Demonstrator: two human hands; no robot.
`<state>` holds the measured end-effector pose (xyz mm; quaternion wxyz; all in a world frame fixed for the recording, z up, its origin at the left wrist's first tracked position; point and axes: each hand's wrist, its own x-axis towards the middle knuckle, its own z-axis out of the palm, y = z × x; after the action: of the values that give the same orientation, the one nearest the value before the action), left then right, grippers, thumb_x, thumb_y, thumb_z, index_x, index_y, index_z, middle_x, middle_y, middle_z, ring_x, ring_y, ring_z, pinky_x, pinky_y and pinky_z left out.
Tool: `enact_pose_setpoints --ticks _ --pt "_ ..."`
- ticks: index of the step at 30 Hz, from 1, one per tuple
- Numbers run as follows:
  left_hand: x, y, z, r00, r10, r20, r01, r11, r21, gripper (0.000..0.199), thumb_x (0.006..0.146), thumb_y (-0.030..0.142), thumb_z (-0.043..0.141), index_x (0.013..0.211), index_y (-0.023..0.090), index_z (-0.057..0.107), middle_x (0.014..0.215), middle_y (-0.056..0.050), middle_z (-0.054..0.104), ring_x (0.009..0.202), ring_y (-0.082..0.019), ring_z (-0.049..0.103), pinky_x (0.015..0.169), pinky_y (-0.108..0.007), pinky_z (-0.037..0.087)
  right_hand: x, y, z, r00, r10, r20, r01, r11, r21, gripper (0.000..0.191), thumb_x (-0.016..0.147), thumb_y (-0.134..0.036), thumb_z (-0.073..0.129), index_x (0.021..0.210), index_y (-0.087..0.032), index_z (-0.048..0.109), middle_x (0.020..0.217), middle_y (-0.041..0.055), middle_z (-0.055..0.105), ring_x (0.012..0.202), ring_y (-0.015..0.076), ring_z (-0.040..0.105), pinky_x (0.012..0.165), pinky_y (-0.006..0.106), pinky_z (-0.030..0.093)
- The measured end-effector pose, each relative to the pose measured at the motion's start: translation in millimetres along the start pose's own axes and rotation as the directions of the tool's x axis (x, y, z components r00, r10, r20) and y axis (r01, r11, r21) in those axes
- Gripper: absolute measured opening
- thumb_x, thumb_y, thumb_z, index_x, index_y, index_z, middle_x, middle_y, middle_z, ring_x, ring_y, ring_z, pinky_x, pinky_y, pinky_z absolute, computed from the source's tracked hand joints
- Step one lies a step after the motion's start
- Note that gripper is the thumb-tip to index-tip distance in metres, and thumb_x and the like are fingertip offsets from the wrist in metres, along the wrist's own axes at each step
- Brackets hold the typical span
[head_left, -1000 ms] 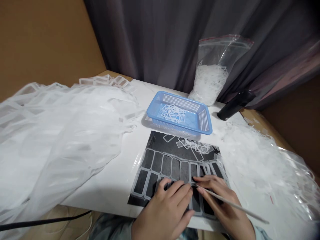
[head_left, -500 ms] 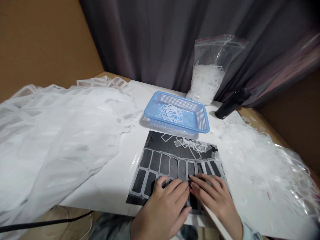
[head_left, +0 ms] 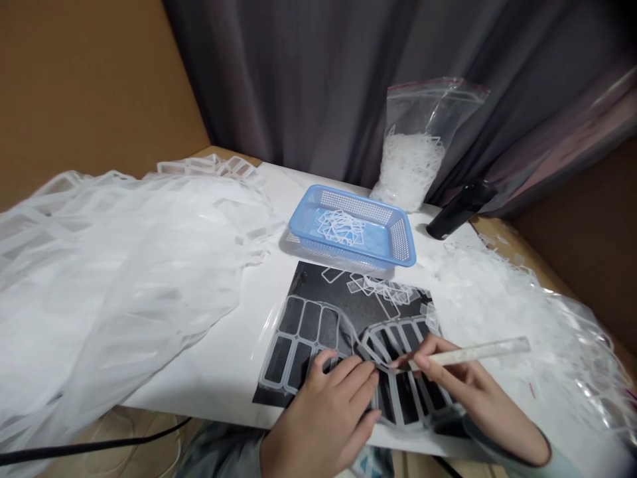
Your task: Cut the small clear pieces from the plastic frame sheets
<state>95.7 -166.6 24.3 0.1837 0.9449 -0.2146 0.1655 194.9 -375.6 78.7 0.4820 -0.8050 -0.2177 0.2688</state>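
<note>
A translucent sheet of joined rectangular frames point(head_left: 304, 345) lies over a black mat point(head_left: 318, 282). My left hand point(head_left: 331, 405) rests on the sheet, its fingers stretched out and lying on the frames. The right part of the sheet is lifted and bent, with a raised fold near the middle. There my right hand point(head_left: 460, 382) is closed around a slim white pen-like stick point(head_left: 485, 352), whose back end points right. Its fingertips are at the raised fold; whether they also pinch the sheet, I cannot tell. Loose cut-out frames point(head_left: 388, 289) lie on the mat's far part.
A blue basket point(head_left: 352, 252) holding several thin white frames stands behind the mat. Beyond it are a clear zip bag point(head_left: 411, 166) of similar pieces and a black bottle-shaped object point(head_left: 460, 209). Piles of translucent sheets point(head_left: 149, 265) and scraps point(head_left: 512, 312) flank the mat.
My right hand has risen from lying flat on the sheet and turned, now with the stick held across its fingers. The sheet's right part has lifted and buckled. My left hand has stayed put.
</note>
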Motion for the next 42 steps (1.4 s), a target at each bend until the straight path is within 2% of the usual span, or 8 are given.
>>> enact_pose_setpoints --ticks 10,15,19,25,30,34,37,42 --pt "-0.7 0.5 3.2 1.0 -0.017 -0.019 0.016 0.999 -0.038 0.025 0.099 0.039 0.05 0.116 0.023 0.059 0.117 0.003 0.065 0.109 -0.015 0.052 0.097 -0.039 0.022 10.5 10.3 -10.3 0.906 0.029 0.422 -0.141 0.962 0.235 0.029 0.096 -0.043 0.059 0.09 -0.014 0.059 0.09 0.0071 0.063 0.07 0.0121 0.049 0.065 0.024 0.042" --pt "-2.3 0.7 6.8 0.999 -0.03 0.021 0.032 0.997 -0.066 0.022 0.099 0.038 0.05 0.112 0.022 0.058 0.117 0.003 0.065 0.109 -0.016 0.052 0.098 -0.04 0.022 8.5 19.5 -15.1 0.82 -0.139 0.555 -0.132 0.898 0.419 0.024 0.096 -0.036 0.061 0.093 -0.012 0.059 0.09 0.0108 0.066 0.06 0.0082 0.047 0.056 0.02 0.036" --pt "-1.9 0.9 6.2 0.999 -0.028 0.019 0.029 0.999 -0.037 0.025 0.099 0.04 0.05 0.115 0.022 0.058 0.119 0.004 0.064 0.109 -0.015 0.052 0.096 -0.041 0.024 1.8 19.9 -21.8 0.876 -0.236 0.42 -0.098 0.767 0.634 0.025 0.096 -0.04 0.061 0.091 -0.015 0.058 0.081 0.0072 0.062 0.052 0.0077 0.05 0.05 0.02 0.036" --pt "-2.7 0.1 4.9 1.0 -0.02 -0.021 0.02 1.0 -0.004 0.032 0.101 0.042 0.046 0.124 0.023 0.056 0.124 0.005 0.063 0.112 -0.014 0.051 0.097 -0.04 0.025 -0.3 9.7 -37.8 0.998 -0.013 -0.062 0.057 0.613 0.788 0.029 0.086 -0.044 0.069 0.078 -0.021 0.055 0.067 -0.0013 0.045 0.044 0.005 0.029 0.037 0.012 0.027" --pt "-0.1 -0.3 -1.6 0.999 0.006 0.036 -0.006 1.0 0.008 0.034 0.105 0.038 0.036 0.126 0.021 0.057 0.128 0.002 0.061 0.114 -0.016 0.051 0.096 -0.039 0.028 14.4 8.4 -53.8 0.931 0.068 -0.358 0.277 0.503 0.818 0.028 0.073 -0.03 0.082 0.08 -0.018 0.057 0.068 -0.0008 0.044 0.051 0.0072 0.04 0.04 0.011 0.043" --pt "1.8 0.0 -4.0 0.998 0.006 0.061 -0.009 0.999 0.038 0.034 0.104 0.039 0.037 0.126 0.021 0.056 0.128 0.004 0.061 0.113 -0.016 0.051 0.094 -0.04 0.029 22.3 -1.6 -57.2 0.794 0.196 -0.576 0.507 0.31 0.804 0.036 0.066 -0.02 0.088 0.085 -0.015 0.057 0.075 -0.0014 0.047 0.064 0.0069 0.053 0.055 0.011 0.053" --pt "2.6 -0.5 -5.2 0.999 0.011 0.05 -0.013 0.999 0.044 0.035 0.104 0.039 0.037 0.127 0.021 0.057 0.128 0.005 0.062 0.112 -0.016 0.052 0.094 -0.04 0.029 25.1 -5.3 -54.4 0.768 0.216 -0.603 0.519 0.341 0.784 0.031 0.072 -0.024 0.085 0.082 -0.017 0.057 0.082 -0.0007 0.051 0.07 0.0099 0.055 0.061 0.021 0.057" --pt "2.8 -1.2 -7.3 0.999 0.021 0.04 -0.023 0.998 0.057 0.036 0.104 0.04 0.036 0.127 0.022 0.057 0.126 0.006 0.063 0.11 -0.015 0.052 0.091 -0.038 0.029 32.7 8.2 -42.3 0.862 0.223 -0.456 0.396 0.266 0.879 0.024 0.081 -0.029 0.079 0.077 -0.019 0.058 0.083 -0.0022 0.056 0.066 0.0074 0.052 0.061 0.02 0.054"
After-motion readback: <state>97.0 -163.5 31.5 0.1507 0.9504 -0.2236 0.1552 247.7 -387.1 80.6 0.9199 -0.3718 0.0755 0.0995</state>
